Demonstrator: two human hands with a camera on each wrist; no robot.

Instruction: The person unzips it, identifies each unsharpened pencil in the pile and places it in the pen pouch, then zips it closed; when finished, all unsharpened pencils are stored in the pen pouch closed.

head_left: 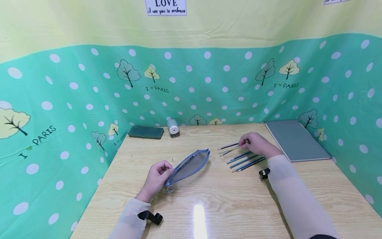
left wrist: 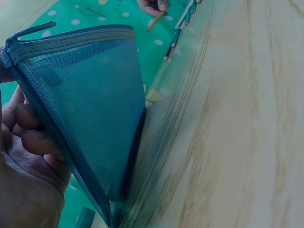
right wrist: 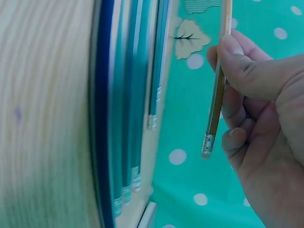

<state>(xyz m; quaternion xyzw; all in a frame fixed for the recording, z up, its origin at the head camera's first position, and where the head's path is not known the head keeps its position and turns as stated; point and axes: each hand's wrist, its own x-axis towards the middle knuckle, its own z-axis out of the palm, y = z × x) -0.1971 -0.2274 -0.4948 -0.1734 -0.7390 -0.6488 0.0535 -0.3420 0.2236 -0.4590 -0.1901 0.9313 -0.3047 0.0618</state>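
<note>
from here i see the right hand pinching a wooden pencil; the mesh pouch lies to its left, long axis slanting rightward and away, near end gripped by my left hand.

Pouch: see-through woven mesh, fine grid, smooth-looking fabric edging. Yellow pencil: glossy lacquer, shiny crimped metal ferrule. Blue-green pencils: smooth, same metallic end bands. Table: wood-grain top, glossy enough to throw a hard white glare. Backdrop: printed cloth, matt, lightly creased. Grey pad: flat matt cover. Sleeves: soft matt cloth.
</note>
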